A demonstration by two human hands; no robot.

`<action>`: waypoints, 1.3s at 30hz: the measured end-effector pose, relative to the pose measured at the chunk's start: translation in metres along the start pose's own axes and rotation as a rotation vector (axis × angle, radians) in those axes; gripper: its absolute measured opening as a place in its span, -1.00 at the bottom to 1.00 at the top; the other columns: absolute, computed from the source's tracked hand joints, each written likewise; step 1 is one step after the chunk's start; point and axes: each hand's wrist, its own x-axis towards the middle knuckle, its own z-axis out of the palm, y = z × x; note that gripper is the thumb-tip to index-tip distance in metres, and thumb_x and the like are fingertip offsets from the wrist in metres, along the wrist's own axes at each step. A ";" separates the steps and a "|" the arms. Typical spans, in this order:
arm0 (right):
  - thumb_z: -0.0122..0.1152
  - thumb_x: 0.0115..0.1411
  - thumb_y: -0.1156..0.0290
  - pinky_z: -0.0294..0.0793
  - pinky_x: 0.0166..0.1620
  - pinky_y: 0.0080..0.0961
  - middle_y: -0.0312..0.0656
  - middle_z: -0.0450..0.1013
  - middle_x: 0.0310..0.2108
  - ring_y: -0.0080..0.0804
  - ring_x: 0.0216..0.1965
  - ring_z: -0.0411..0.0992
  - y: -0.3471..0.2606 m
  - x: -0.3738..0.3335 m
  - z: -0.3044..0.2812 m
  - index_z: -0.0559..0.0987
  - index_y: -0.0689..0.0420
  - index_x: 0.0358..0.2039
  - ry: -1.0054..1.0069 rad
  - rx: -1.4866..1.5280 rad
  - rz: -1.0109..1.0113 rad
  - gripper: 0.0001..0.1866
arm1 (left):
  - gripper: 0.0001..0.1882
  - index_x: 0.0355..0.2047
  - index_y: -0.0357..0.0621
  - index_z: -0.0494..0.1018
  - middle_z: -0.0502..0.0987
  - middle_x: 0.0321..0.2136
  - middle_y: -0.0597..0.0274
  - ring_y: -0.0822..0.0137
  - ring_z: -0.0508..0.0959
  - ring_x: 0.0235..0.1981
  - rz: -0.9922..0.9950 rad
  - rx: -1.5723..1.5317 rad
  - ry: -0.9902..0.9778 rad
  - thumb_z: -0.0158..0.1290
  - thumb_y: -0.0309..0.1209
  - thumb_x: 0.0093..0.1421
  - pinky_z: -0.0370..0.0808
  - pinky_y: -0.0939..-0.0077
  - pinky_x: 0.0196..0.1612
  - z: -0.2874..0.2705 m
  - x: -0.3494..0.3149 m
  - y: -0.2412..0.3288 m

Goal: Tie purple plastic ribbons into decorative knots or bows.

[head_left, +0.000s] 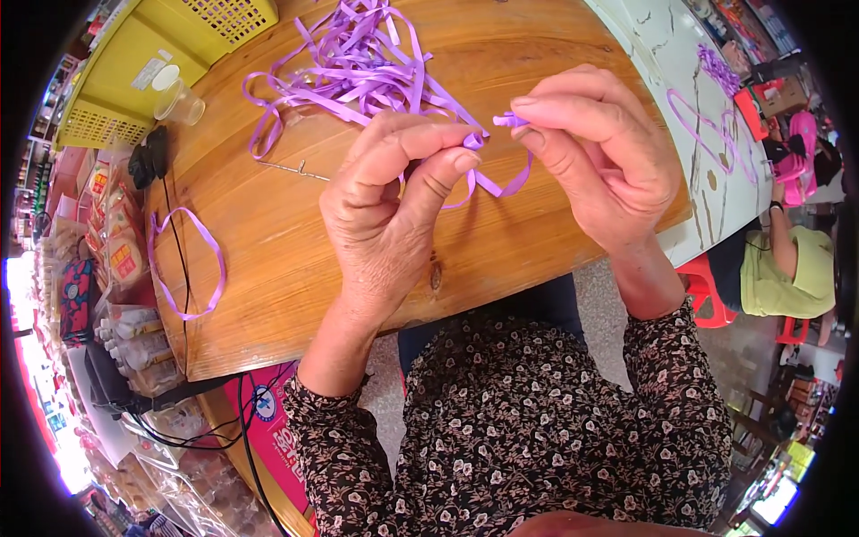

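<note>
Between the thumb and forefinger of my left hand (385,201) is a small purple tube-like end (473,140) of a flat strap. A purple strap (506,189) hangs in a curve below and between my hands. My right hand (608,157) pinches a small purple piece with a narrow tip (506,120), pointing toward the left hand. The two pieces are a short gap apart, held above the wooden table (268,295). Just beyond them lies a tangled pile of purple straps (367,76). A thin metal rod (295,169) rests left of my left hand.
At the far left stand a yellow plastic crate (116,63) and a clear cup (183,106). A purple strap loop (215,255) and a black cable (170,201) lie nearby. Right, a white marbled table (707,197) bears more purple straps (716,70); a person in a light green top (801,273) sits beside it.
</note>
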 end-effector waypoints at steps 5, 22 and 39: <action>0.21 -0.03 0.74 0.42 -0.42 -0.62 -0.04 0.44 -0.37 -0.39 -0.41 0.43 0.005 -0.002 0.003 0.54 0.35 -0.30 -0.049 -0.055 -0.099 -0.78 | -0.84 -0.35 -0.27 0.54 0.50 -0.39 0.24 0.52 0.43 -0.40 0.034 0.068 0.005 0.16 -0.64 0.01 0.37 0.73 -0.36 0.000 0.000 0.001; 0.35 -0.13 0.53 0.36 -0.41 -0.58 -0.23 0.47 -0.47 -0.42 -0.48 0.42 0.006 -0.001 0.007 0.61 0.14 -0.41 -0.062 -0.129 -0.043 -0.80 | -0.84 -0.40 -0.22 0.54 0.50 -0.50 0.21 0.43 0.49 -0.49 0.244 0.265 -0.004 0.18 -0.66 -0.04 0.40 0.65 -0.45 0.000 0.001 -0.005; 0.25 -0.02 0.55 0.45 -0.28 -0.32 -0.07 0.45 -0.51 -0.25 -0.48 0.43 -0.006 0.010 -0.006 0.54 0.33 -0.40 -0.281 -0.153 -0.065 -0.85 | -0.81 -0.43 -0.21 0.51 0.48 -0.54 0.17 0.26 0.47 -0.52 0.357 0.394 -0.054 0.21 -0.60 -0.12 0.39 0.53 -0.50 -0.003 0.000 -0.004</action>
